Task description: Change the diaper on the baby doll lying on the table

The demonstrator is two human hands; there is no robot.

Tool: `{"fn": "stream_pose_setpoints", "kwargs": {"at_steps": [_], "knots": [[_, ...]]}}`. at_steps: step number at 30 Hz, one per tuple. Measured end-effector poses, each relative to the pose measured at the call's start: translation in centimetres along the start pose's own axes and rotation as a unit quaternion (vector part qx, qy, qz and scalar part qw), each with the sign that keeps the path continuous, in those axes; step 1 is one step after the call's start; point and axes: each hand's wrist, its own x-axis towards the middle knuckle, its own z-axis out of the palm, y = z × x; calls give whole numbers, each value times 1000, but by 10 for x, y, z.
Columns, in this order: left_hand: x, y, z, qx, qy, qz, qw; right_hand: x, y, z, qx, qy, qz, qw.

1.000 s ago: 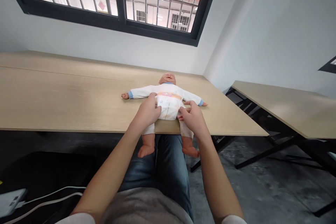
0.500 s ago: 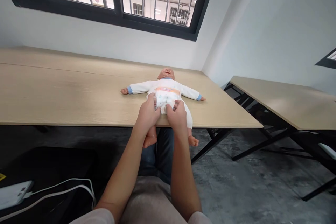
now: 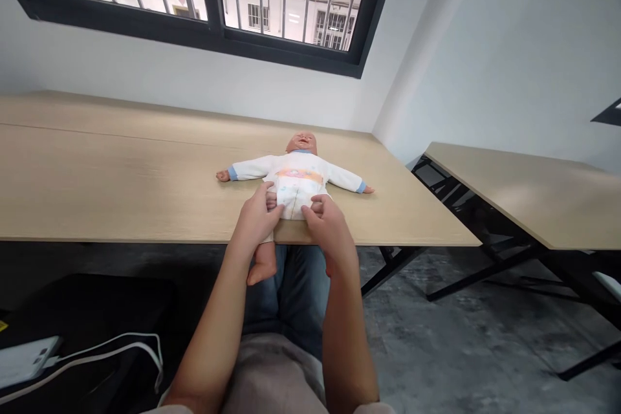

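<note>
A baby doll (image 3: 301,160) lies on its back on the table, head toward the window and arms spread. It wears a white top with blue cuffs, and a white diaper (image 3: 293,202) with an orange band covers its hips. My left hand (image 3: 256,212) is closed on the diaper's left edge, thumb and fingers pinching it. At the opposite edge, my right hand (image 3: 330,225) pinches the diaper too. One doll leg (image 3: 263,264) hangs past the table's front edge beside my left wrist. The other leg is mostly hidden behind my right hand and forearm.
The wooden table (image 3: 121,187) stands against the wall below a barred window (image 3: 291,0). A second table (image 3: 543,187) is at the right. Lower left, a white device (image 3: 29,359) with white cables (image 3: 111,349) rests on a black surface.
My hands have moved slightly outward to the diaper's sides. The doll's right-side leg and foot, visible before, are now mostly covered by my right hand and forearm. The view has shifted slightly.
</note>
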Motion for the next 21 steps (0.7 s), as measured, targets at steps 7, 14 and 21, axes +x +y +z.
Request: {"fn": "stream_pose_setpoints", "kwargs": {"at_steps": [7,14,21], "knots": [[14,-1,2,-40,9,-32,999,74,10,-58,-94,14,-12,995],[20,13,4,3,30,-54,998,129,29,-31,-171,23,-20,985],[17,18,6,70,50,-48,995,126,41,-13,-204,60,-34,976]]}}
